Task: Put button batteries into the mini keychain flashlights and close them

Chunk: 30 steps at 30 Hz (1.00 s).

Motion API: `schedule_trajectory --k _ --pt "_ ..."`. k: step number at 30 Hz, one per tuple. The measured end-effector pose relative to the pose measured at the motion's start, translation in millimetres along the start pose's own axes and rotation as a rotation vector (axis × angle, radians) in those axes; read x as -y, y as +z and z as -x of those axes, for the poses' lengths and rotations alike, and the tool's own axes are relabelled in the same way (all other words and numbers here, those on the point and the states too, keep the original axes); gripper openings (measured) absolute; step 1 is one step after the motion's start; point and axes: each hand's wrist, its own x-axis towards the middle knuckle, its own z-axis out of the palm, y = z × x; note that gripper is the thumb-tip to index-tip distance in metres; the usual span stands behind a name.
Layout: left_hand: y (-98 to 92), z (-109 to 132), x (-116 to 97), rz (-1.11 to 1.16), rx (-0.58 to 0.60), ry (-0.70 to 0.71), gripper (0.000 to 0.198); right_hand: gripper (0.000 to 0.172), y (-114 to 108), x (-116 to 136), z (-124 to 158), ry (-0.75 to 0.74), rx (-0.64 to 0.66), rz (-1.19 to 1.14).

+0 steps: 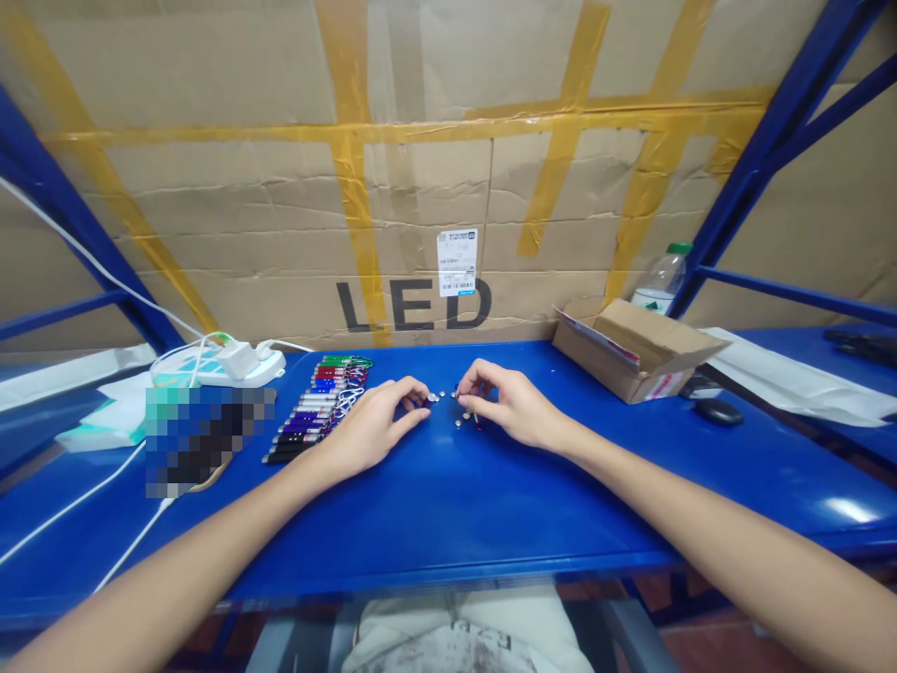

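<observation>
Fingertip work here — the left hand (382, 421) pinches a small silver-ended part (432, 398); the right hand (511, 404) curls inward, but whether it grips anything, I can't tell. Button-sized silver discs (442, 393) lie between them on the blue tabletop (434, 505) — light, low pinches should stop any rolling off.

Work surface: blue table (448, 514), glossy top. Small round metal pieces (458, 423): between left hand (378, 421) and right hand (515, 402). Row of slim multicoloured cylinders (308, 411): just beside left hand, outer side. White power strip (259, 374): farther out, beyond row. Open cardboard box (603, 360), black mouse (719, 411): outward of right hand, well apart from it.
</observation>
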Motion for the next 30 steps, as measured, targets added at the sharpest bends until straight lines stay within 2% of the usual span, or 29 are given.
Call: schedule_trajectory --k 3,13,17,21,25,30 --pt "-1.8 0.4 -1.1 -0.025 0.017 0.015 0.015 0.012 0.7 1.1 -0.1 -0.047 0.011 -0.018" --pt "-0.1 1.5 -1.0 -0.022 0.04 0.085 0.013 0.008 -1.0 9.6 3.8 -0.237 -0.042 0.219" --pt "2.1 2.2 -0.3 -0.009 0.03 0.109 0.013 0.004 2.5 12.9 5.2 -0.233 -0.039 0.141" --pt "2.8 2.4 0.2 -0.018 0.028 0.139 0.014 0.013 8.4 14.7 6.8 -0.203 -0.026 0.069" --pt "3.4 1.6 2.8 -0.04 0.016 0.179 0.018 0.005 10.3 15.1 6.5 -0.224 -0.035 0.114" --pt "4.1 1.2 3.0 -0.045 0.014 0.21 0.02 0.003 8.6 15.6 5.2 -0.211 -0.042 0.071"
